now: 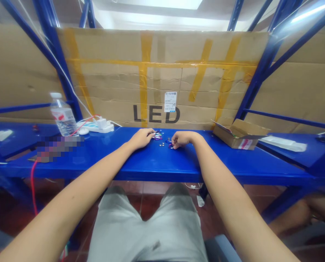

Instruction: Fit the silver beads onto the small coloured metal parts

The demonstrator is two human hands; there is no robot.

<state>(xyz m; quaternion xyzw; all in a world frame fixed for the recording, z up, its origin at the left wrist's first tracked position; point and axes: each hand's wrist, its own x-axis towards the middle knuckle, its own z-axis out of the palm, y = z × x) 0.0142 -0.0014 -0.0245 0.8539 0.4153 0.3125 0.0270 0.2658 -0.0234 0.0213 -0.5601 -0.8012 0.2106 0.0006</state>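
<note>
Both hands are down on the blue shelf deck (151, 163), knuckles up, forearms coming in from the bottom corners.

Left hand (142, 138): fingers curled, tips at the left edge of a small heap of coloured pieces (157, 135) (purple, pink, blue; too small to name properly). It touches the heap, but I can't tell whether it pinches one.

Right hand (182, 139): curled tighter, close to a loose fist, thumb side toward the heap. A purple piece (170, 145) sits right at its fingertips. Grip or mere contact can't be made out.

Between the hands, loose on the deck and just in front of the heap, are a few tiny silver discs (161, 144).

The heap lies mid-deck near the back edge, directly below the "LED" print on the taped cardboard sheet (113, 83) walling off the rear. A white label (170, 102) is stuck on that sheet above the heap.

Left of the hands:
- clear water bottle (62, 117), upright
- white power strip (98, 126) just beside it
- red cable (33, 182) dropping off the front edge

Right of the hands:
- open cardboard box (240, 135), flaps up, well apart from the right hand
- flat white pack (284, 143) beyond it
- blue rack upright (257, 76) slanting behind

Grey trousers (148, 225) show below the deck. At lower right is part of another person's limb (310, 213), well away from the hands.
</note>
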